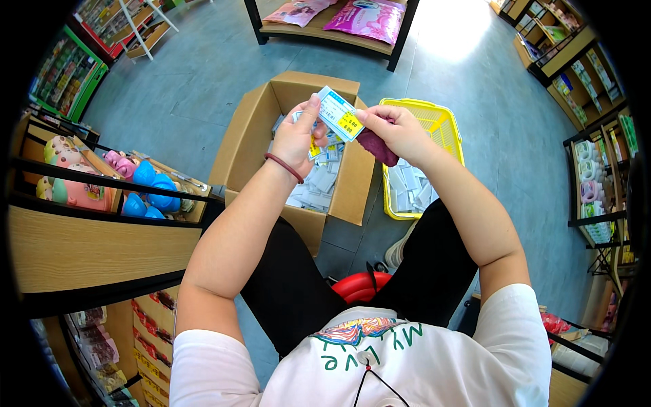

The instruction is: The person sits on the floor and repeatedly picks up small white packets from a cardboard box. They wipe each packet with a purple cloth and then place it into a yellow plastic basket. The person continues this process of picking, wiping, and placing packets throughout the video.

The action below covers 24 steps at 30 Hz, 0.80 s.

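Observation:
My left hand (296,139) pinches the left end of a blue, white and yellow price tag (337,110). More tags show beneath its fingers, though I cannot tell whether it holds them too. At the tag's other end is my right hand (400,132), thumb and fingers closed, with a dark maroon cloth (377,147) hanging under it. Both hands are above an open cardboard box (237,146) with many loose tags (317,184) inside. To its right, a yellow plastic basket (451,129) holds a pile of white tags (411,188).
A low shelf (319,32) with pink packages stands ahead on the grey floor (196,88). Close on my left is a wooden shelf unit (102,254) with colourful toys. More stocked shelves (597,183) line the right. Something red and rounded (361,287) lies between my legs.

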Motion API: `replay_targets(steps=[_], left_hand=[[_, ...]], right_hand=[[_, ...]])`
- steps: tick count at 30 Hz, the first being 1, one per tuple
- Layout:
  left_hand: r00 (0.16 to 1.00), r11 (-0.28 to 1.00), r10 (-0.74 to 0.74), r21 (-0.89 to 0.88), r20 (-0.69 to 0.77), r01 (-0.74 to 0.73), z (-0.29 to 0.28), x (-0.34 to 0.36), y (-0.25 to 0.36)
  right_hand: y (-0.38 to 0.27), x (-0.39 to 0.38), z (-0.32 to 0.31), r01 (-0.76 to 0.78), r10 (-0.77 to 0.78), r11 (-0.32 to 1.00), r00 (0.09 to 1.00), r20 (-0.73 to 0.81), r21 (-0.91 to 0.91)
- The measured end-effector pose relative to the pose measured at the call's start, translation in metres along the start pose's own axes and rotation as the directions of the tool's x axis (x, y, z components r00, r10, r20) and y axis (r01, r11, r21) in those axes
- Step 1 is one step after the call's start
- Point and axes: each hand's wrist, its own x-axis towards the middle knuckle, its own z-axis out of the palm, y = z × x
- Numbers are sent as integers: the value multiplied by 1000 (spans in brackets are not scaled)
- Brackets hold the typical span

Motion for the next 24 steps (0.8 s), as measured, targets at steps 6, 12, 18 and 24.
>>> replay_targets(steps=[6,12,18,24], left_hand=[[997,967,-68,247,29,59,7,-6,-7],[997,963,-58,261,-51,69,3,-4,-2],[997,993,9,118,-76,0,-5,1,4],[999,999,37,-35,-40,-38,-7,3,8]], right_hand=[[15,8,3,69,-73,997,992,-106,-40],[16,8,5,157,-166,983,981,-99,-91],[7,3,4,71,-81,990,994,-77,-124],[3,-4,7,18,-9,983,999,47,-183]])
